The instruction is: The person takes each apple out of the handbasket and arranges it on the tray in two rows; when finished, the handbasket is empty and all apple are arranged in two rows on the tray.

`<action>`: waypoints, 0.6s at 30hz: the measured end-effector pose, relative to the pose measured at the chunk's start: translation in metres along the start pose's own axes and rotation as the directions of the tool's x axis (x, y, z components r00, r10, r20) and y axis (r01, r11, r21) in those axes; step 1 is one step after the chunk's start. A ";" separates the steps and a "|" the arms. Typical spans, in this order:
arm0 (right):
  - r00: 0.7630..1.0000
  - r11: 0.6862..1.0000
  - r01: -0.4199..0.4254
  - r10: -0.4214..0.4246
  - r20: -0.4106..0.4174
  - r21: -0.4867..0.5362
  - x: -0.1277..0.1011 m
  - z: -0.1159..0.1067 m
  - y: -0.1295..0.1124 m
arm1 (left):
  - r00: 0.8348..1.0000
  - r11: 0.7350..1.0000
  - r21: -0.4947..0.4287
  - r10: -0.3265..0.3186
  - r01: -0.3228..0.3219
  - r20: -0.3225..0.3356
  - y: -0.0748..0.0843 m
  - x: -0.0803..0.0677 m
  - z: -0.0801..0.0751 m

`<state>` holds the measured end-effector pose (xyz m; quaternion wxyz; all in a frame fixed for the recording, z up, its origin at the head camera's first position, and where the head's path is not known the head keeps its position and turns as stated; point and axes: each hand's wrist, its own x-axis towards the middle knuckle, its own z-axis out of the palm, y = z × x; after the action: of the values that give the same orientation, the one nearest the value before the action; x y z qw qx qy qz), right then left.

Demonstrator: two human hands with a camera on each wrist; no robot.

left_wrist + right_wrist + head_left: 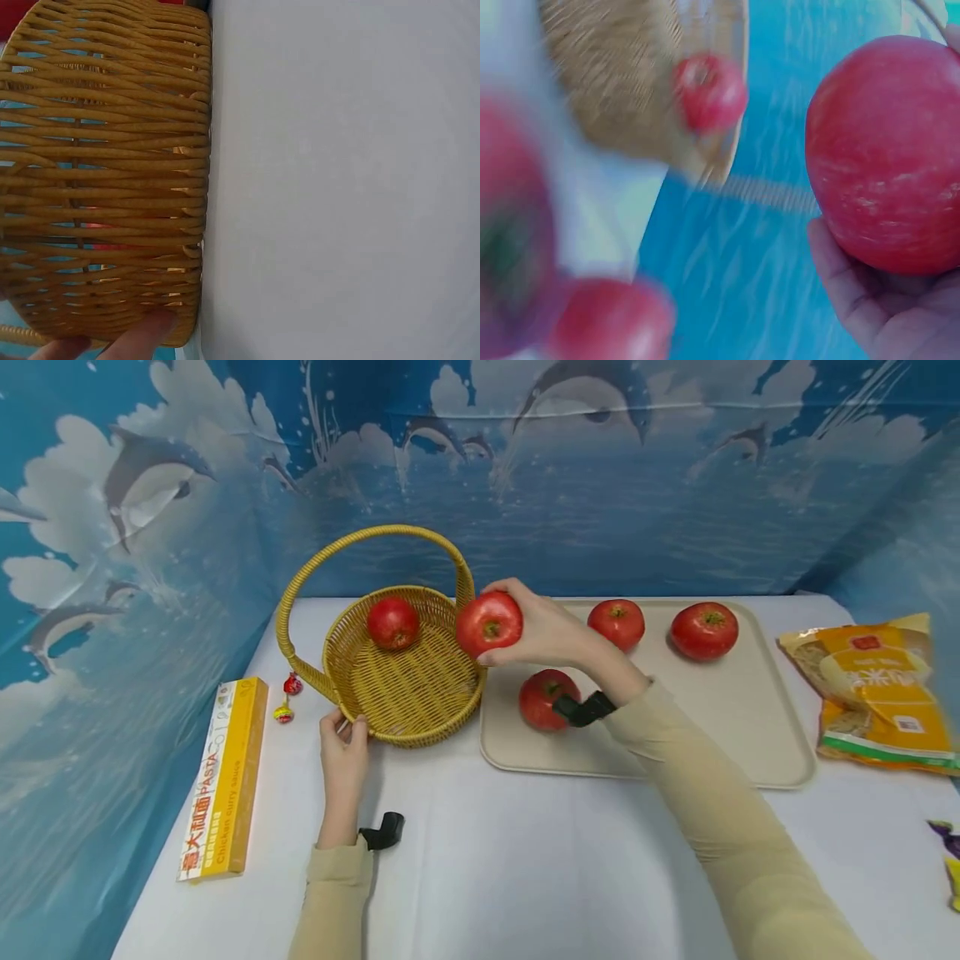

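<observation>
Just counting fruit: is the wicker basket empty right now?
No, one red apple already lies inside the basket, seen from the head view.

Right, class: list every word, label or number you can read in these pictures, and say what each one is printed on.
"PASTA": on the long yellow box left of the basket.
"Chicken curry sauce": same box, smaller line along its side.
Large red Chinese characters on the box: present, but not clear enough to quote.
Yellow packet at the right: red label and print, too small to read.
Wrist views: no text.
</observation>
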<state>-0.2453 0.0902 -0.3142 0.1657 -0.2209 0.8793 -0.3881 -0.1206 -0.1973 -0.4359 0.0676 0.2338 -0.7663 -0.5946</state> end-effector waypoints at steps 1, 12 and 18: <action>0.999 0.999 -0.036 0.036 -0.016 -0.001 -0.009 -0.006 0.011 | 1.000 1.000 0.001 -0.002 0.002 0.003 0.000 -0.001 0.000; 0.957 0.964 -0.267 0.265 -0.120 -0.004 -0.086 -0.029 0.109 | 1.000 1.000 -0.018 0.007 -0.006 0.011 0.001 -0.001 -0.003; 0.952 0.956 -0.292 0.288 -0.102 -0.028 -0.107 -0.022 0.141 | 1.000 1.000 -0.020 0.003 -0.003 0.024 0.002 -0.002 -0.001</action>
<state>-0.2016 0.2432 -0.3935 0.1735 -0.0741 0.9171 -0.3512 -0.1190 -0.1970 -0.4337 0.0616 0.2248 -0.7616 -0.6047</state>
